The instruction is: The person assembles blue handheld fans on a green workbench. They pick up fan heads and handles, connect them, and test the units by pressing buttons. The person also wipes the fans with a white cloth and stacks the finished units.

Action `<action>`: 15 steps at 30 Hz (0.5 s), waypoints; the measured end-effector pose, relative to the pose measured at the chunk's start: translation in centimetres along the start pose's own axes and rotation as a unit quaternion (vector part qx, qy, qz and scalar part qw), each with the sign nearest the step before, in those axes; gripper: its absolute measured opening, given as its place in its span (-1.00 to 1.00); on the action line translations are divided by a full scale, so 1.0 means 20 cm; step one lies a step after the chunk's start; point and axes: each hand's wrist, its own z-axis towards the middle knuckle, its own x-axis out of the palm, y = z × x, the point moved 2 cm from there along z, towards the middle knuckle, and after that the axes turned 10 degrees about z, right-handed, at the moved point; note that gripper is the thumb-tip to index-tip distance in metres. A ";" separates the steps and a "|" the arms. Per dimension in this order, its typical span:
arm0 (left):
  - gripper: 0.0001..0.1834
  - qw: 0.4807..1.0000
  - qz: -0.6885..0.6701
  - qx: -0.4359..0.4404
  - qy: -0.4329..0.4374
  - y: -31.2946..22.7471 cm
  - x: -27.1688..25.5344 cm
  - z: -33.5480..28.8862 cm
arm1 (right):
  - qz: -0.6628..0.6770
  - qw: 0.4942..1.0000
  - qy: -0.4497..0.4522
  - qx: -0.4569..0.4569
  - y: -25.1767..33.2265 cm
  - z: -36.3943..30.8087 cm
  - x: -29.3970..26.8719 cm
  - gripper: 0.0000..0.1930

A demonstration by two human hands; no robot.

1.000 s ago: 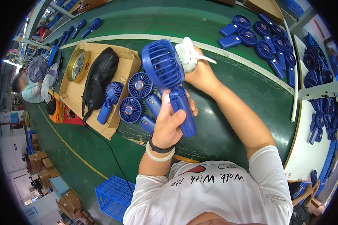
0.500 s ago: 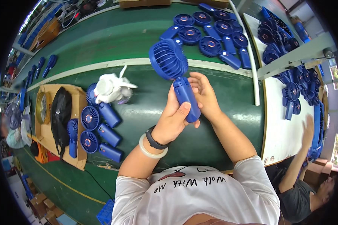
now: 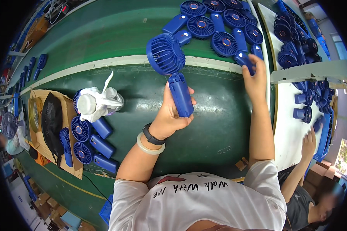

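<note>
My left hand [image 3: 169, 111] is closed round the handle of a blue handheld fan [image 3: 183, 96], its round caged head [image 3: 165, 54] tilted up and away from me. Toward the far right, my right hand [image 3: 255, 82] has its thumb and fingers on either side of the handle of another blue fan [image 3: 241, 58]. That fan lies at the near edge of a group of similar fans [image 3: 201, 27] on the green bench. Whether the right fingers press firmly on the handle is hard to see.
At left, a white cloth-like bundle and bottle [image 3: 100, 102] stand by several blue fans [image 3: 103, 145]. A cardboard tray [image 3: 75, 161] holds a black pouch [image 3: 52, 119]. A white rail [image 3: 268, 77] borders the right side. Beyond it, a co-worker's hand [image 3: 308, 144] is over a white table [image 3: 291, 142] with fans.
My right hand has left the fan in my left hand and reached right and away to a fan in the far group. The held fan has shifted slightly left. The co-worker's arm has lowered.
</note>
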 end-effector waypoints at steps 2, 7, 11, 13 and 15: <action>0.03 1.000 -0.022 -0.005 0.010 0.00 -0.03 0.00 | -0.113 0.992 0.034 -0.041 -0.05 0.07 0.01 -0.53; -0.41 0.996 -0.080 -0.031 0.009 0.00 -0.06 0.02 | -0.230 0.961 0.150 0.043 -0.13 0.12 0.09 -0.42; -0.41 0.999 -0.029 -0.032 0.000 0.01 -0.10 0.04 | -0.270 0.952 0.144 0.006 -0.07 0.11 0.09 -0.43; -0.40 0.998 -0.003 -0.043 -0.039 0.01 -0.09 0.04 | -0.244 0.959 0.140 0.023 0.03 0.05 0.06 -0.46; -0.40 0.997 -0.004 -0.047 -0.064 0.01 -0.09 0.03 | -0.143 0.981 0.133 0.022 0.16 -0.05 0.03 -0.49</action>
